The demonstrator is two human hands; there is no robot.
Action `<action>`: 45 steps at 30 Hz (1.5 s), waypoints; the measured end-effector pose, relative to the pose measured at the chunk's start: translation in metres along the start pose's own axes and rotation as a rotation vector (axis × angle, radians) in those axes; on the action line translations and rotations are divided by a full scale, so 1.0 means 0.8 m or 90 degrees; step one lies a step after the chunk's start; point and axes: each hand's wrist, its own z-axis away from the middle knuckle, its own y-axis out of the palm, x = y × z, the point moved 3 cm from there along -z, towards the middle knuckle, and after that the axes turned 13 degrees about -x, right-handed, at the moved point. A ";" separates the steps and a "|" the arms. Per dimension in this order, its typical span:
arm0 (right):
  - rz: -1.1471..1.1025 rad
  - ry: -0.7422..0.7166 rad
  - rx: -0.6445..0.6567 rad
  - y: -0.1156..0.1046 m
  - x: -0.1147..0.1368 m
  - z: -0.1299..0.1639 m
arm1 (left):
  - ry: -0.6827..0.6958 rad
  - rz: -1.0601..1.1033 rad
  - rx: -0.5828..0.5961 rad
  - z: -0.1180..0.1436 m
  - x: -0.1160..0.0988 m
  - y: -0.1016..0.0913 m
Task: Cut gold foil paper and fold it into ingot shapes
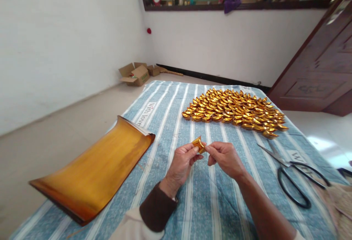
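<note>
Above the middle of the table, my left hand [183, 163] pinches a small folded piece of gold foil paper [198, 144] between thumb and fingers. From the other side my right hand [224, 155] grips the same piece at its right edge, thumb and forefinger pressed together. Beyond the hands lies a broad cluster of many folded gold paper ingots [231, 108], set close in rows. To the left is a curled stack of gold foil sheets [96, 166], its near corner hanging over the table's left side.
Black-handled scissors [288, 164] lie slightly apart on the right of the striped blue-and-white tablecloth [162, 122]. An open cardboard box [136, 76] stands on the floor by the far wall. At the right is a brown door [316, 67].
</note>
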 end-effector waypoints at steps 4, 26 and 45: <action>0.041 -0.021 -0.012 0.000 0.001 0.001 | -0.009 0.005 -0.001 0.000 0.001 0.001; 0.271 -0.334 -0.148 0.006 0.009 0.008 | -0.087 0.119 -0.029 -0.003 0.013 0.000; 0.105 -0.176 -0.089 0.008 -0.003 0.000 | -0.098 0.130 -0.001 -0.006 0.009 -0.003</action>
